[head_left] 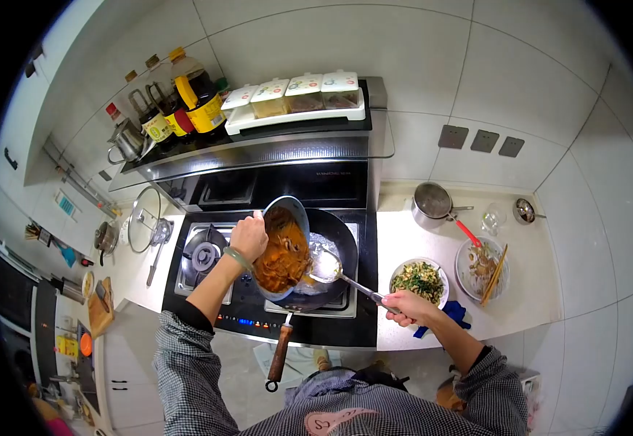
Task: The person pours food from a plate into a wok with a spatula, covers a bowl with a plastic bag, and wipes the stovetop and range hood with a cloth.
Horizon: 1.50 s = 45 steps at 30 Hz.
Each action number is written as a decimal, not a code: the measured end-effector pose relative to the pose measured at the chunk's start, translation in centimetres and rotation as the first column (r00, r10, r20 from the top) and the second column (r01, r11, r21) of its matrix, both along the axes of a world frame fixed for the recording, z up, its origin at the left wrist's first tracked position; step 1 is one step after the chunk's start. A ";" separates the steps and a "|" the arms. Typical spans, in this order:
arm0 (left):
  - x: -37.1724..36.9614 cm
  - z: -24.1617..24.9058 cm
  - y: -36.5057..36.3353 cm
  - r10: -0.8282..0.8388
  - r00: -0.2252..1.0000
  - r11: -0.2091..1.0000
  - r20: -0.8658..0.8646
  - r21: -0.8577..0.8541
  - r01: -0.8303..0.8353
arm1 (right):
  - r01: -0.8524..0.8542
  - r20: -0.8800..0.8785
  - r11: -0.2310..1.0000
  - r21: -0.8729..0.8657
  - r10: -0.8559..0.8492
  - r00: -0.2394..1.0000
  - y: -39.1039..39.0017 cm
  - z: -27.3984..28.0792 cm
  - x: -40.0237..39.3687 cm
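My left hand (pixel 249 237) grips the rim of a blue bowl (pixel 296 206), which is tilted over the left side of a dark wok (pixel 344 240). Reddish-brown food (pixel 284 256) fills the bowl, some of it at the edge above the wok. In my right hand (pixel 408 308) is the handle of a metal spatula (pixel 325 266), its head over the wok near the bowl's rim. The wok stands on the right burner, its wooden handle (pixel 280 354) pointing toward me. The bowl hides part of the wok's inside.
Right of the stove are a plate of chopped greens and egg (pixel 419 282), a small pot (pixel 432 202), a blue cloth (pixel 456 314) and a bowl with chopsticks (pixel 482 267). Bottles (pixel 201 102) and seasoning boxes (pixel 304 93) stand on the shelf behind. A glass lid (pixel 144 219) is at the left.
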<state>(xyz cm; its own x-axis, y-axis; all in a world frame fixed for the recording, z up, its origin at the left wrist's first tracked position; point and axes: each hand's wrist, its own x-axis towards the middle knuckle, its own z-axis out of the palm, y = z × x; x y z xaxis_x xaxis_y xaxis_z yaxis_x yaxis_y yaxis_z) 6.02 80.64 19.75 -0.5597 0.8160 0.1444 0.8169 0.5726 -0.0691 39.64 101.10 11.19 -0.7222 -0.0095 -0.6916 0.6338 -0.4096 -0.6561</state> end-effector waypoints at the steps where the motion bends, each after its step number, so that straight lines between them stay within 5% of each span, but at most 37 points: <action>1: 0.2 0.2 0.2 -0.001 1.000 1.000 0.000 -0.001 0.001 | 0.001 0.000 1.000 -0.001 -0.001 1.000 0.0 0.0 0.3; 37: 1.7 0.0 1.1 0.080 0.986 0.990 -0.149 -0.100 -0.096 | 0.136 -0.121 0.959 0.250 -0.109 0.987 -2.6 -0.6 1.3; 43: 2.4 0.7 0.7 0.071 0.977 0.990 -0.200 -0.105 -0.093 | 0.049 -0.122 0.892 0.449 0.007 0.992 -3.0 0.0 1.3; 45: 2.9 1.1 0.4 0.048 0.967 0.995 -0.250 -0.070 -0.067 | 0.057 -0.211 0.701 0.711 0.135 0.968 -3.3 -0.1 1.5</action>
<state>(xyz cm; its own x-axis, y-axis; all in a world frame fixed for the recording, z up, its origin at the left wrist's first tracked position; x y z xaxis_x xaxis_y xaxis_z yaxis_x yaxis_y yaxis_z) 8.91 81.07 20.90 -0.5608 0.7976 0.2221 0.7344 0.6030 -0.3114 41.16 97.81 11.11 -0.8683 0.3800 -0.3188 0.4304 0.2579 -0.8650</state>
